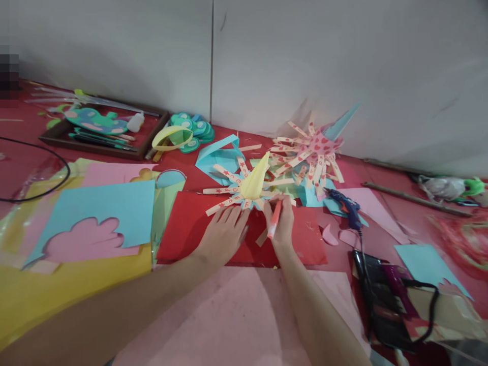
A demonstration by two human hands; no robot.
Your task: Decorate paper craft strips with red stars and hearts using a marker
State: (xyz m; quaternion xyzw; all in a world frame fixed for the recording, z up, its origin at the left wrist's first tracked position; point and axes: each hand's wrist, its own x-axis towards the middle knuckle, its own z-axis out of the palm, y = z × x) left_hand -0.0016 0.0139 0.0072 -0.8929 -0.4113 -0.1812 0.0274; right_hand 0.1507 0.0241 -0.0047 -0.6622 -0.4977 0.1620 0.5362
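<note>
A paper craft with a yellow cone [254,180] in its middle and pale strips [219,191] spreading outward lies on a red sheet [179,234]. Red letters and stars mark several of the strips. My left hand [225,233] rests flat at the near side of the craft, fingers stretched out over the strip ends. Between the fingers of my right hand [284,226] is an orange-and-white marker [275,218], slanting toward me. That hand sits at the craft's near right side; the marker's tip is hidden behind the fingers.
Behind stands a similar pink craft with a blue cone [341,124]. A glue gun [348,207] lies to the right, near a black case [381,300]. Cut coloured paper [99,203] covers the left, below a wooden tray [147,145] of pens. A grey wall [305,56] closes the back.
</note>
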